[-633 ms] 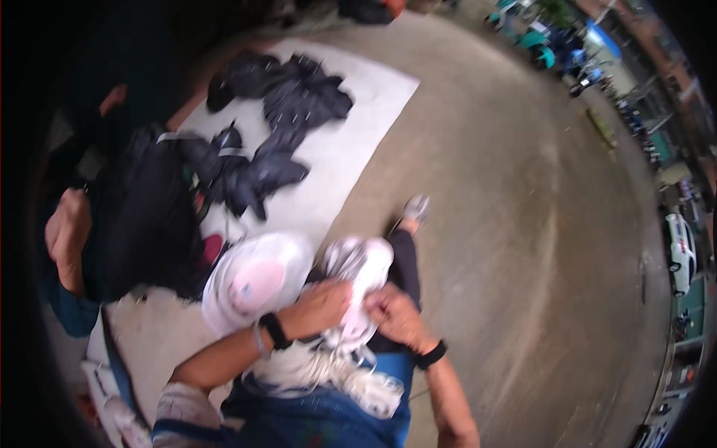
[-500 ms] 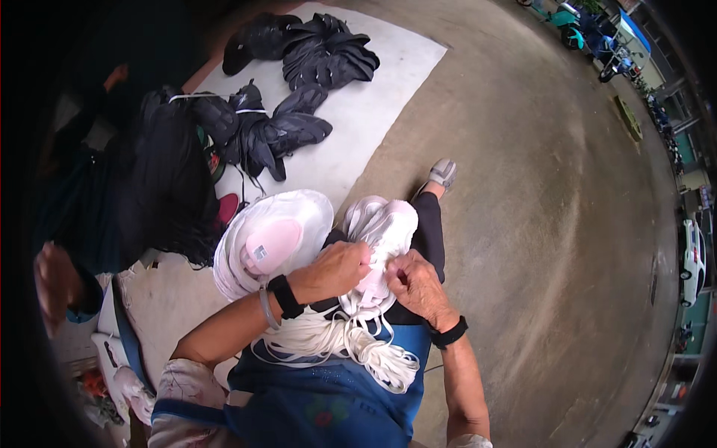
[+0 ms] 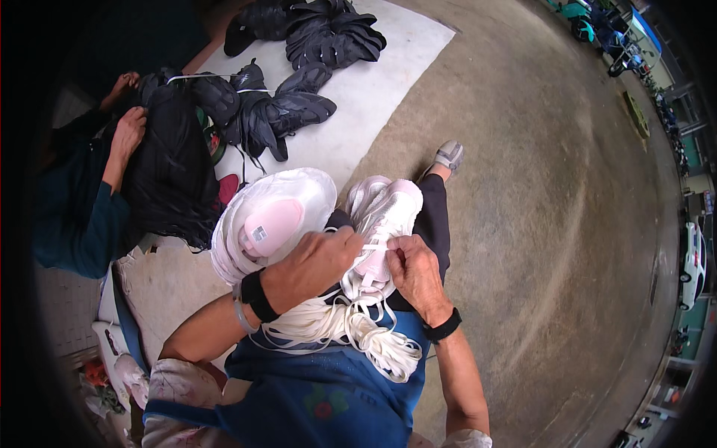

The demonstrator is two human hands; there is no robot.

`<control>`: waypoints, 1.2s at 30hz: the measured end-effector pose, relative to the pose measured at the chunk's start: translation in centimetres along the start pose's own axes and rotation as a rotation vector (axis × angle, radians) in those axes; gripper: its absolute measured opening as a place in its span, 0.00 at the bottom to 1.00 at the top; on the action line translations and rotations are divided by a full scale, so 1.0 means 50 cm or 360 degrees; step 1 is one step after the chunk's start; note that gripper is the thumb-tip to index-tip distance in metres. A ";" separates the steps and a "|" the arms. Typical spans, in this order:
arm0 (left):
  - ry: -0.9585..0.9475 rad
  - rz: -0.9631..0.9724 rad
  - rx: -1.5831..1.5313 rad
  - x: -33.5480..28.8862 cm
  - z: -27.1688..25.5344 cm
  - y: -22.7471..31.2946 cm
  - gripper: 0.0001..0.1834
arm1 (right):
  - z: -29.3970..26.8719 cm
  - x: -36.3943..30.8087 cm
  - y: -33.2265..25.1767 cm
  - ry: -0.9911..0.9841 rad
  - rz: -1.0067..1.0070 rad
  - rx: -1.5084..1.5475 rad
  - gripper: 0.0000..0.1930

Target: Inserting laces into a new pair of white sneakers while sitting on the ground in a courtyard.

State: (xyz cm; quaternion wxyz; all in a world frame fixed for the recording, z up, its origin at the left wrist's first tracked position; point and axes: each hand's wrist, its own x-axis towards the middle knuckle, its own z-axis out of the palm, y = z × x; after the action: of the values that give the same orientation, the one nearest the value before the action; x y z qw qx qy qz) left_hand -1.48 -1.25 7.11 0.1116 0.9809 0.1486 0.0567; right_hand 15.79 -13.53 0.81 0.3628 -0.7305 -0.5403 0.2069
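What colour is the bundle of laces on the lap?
The bundle of laces is plain off-white; it shows best in the head view.

On the lap point(image 3: 299, 369), a shoe point(image 3: 388, 209) is placed, with a lace point(image 3: 375, 246) held over it between the left hand point(image 3: 312, 263) and right hand point(image 3: 420, 275). Loose laces point(image 3: 317, 322) are bunched nearer the body. Shoe parts point(image 3: 315, 193) are stacked left. Farther ahead, more shoes point(image 3: 328, 37) are spread on a mat point(image 3: 399, 56).

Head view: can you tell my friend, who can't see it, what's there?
A left hand and right hand hold a white lace at a pale shoe, with bundled laces nearby. Black shoes lie beyond, and another person's hands are at far left.
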 end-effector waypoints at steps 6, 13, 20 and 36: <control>-0.0169 0.0012 0.0103 -0.042 0.013 0.036 0.06 | -0.007 0.001 -0.006 -0.0065 0.0175 0.0191 0.08; -0.0374 -0.0157 -0.0025 -0.078 0.001 0.071 0.09 | -0.015 0.011 -0.006 -0.0125 -0.0068 -0.0052 0.06; -0.0294 -0.0186 -0.0127 -0.135 0.020 0.056 0.05 | 0.003 0.021 -0.019 -0.0031 -0.0116 -0.0358 0.05; -0.0256 -0.0141 -0.0232 -0.175 0.004 0.047 0.05 | 0.058 0.047 -0.109 -0.0465 -0.0612 -0.0844 0.03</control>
State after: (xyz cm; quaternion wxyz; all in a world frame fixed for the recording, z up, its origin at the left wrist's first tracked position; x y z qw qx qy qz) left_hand -9.12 -6.16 6.76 0.1965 0.9641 0.1778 -0.0165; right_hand 11.06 -9.60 3.22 0.1118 -0.6469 -0.7490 0.0895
